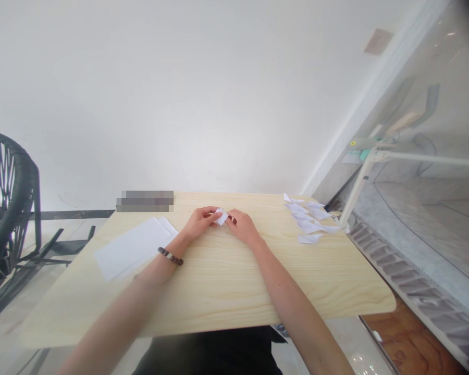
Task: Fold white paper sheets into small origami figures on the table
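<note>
A small folded piece of white paper (221,216) is held above the middle of the wooden table (219,281). My left hand (199,222) pinches its left side, thumb on top. At its right edge are the closed fingers of my right hand (240,225), which grip the same paper. To the left, flat white paper sheets (135,247) lie overlapping near my left forearm. Several folded white paper pieces (308,224) with pointed ends sit in a group toward the right end of the table.
A blurred-out dark object (145,201) lies at the table's back left corner. A dark woven chair (13,208) stands at the left. Beyond the right edge are a white metal frame (359,192) and a grey sofa (433,219). A white wall (211,99) rises behind the table.
</note>
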Motion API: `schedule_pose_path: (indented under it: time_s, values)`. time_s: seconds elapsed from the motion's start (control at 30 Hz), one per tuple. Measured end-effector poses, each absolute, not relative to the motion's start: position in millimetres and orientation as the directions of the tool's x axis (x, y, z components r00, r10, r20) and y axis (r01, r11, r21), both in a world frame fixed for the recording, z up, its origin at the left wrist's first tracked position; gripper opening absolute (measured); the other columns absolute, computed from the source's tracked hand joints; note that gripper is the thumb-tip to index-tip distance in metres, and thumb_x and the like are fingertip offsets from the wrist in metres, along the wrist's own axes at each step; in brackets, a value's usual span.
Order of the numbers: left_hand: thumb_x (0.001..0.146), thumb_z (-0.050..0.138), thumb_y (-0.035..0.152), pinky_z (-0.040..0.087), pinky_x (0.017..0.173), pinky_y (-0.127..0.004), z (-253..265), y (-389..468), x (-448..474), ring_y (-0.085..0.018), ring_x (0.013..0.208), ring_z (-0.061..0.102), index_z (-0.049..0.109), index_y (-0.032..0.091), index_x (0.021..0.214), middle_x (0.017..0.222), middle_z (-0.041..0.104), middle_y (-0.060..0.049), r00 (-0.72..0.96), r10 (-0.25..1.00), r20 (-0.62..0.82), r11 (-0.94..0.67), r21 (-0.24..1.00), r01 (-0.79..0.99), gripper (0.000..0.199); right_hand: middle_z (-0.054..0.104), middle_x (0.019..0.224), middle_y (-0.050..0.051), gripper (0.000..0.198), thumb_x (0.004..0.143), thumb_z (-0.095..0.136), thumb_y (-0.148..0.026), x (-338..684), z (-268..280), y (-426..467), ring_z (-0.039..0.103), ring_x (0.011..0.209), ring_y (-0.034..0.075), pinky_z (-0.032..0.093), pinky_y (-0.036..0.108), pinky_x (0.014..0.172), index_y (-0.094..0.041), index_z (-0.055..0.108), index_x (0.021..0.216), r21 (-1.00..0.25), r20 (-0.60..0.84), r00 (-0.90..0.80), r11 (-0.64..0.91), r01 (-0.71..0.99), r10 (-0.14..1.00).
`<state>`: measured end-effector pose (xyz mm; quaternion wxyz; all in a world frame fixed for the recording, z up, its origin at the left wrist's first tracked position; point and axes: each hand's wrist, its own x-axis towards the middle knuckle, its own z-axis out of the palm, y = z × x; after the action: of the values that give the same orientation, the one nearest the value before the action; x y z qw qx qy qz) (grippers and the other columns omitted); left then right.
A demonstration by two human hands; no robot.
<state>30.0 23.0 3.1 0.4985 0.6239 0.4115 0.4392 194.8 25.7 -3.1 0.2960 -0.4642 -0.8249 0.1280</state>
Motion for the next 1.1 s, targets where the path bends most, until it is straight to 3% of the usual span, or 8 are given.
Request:
schedule_pose_path:
  time_s: [0.43,1.1]
  values:
    - [0.067,0.057,0.041,0.048,0.064,-0.029,-4.8,28.7,27.5,-0.018,0.080,0.055,0.059,0.013,0.098,0.095,0.060,-0.008,0.245,0.959,0.145,-0.163,0.985,0.057,0.042,0.055,0.075,0.000,0.017,0.077,0.043,-0.028,197.1,-4.1,26.9,0.045,0.055,0.007,0.034,0.019,0.055,-0.017,0.055,0.081,-0.624,0.376,-0.399,0.547,0.558,0.836]
    - [0.067,0.056,0.042,0.048,0.065,-0.030,0.7,26.2,27.9,-0.020,0.084,0.054,0.062,0.013,0.095,0.094,0.062,-0.008,0.223,0.960,0.170,-0.191,0.979,0.077,0.041,0.058,0.077,0.002,0.027,0.081,0.038,-0.034,197.0,-9.9,32.7,0.049,0.063,0.009,0.038,0.019,0.057,-0.017,0.058,0.083,-0.677,0.460,-0.327,0.565,0.472,0.825]
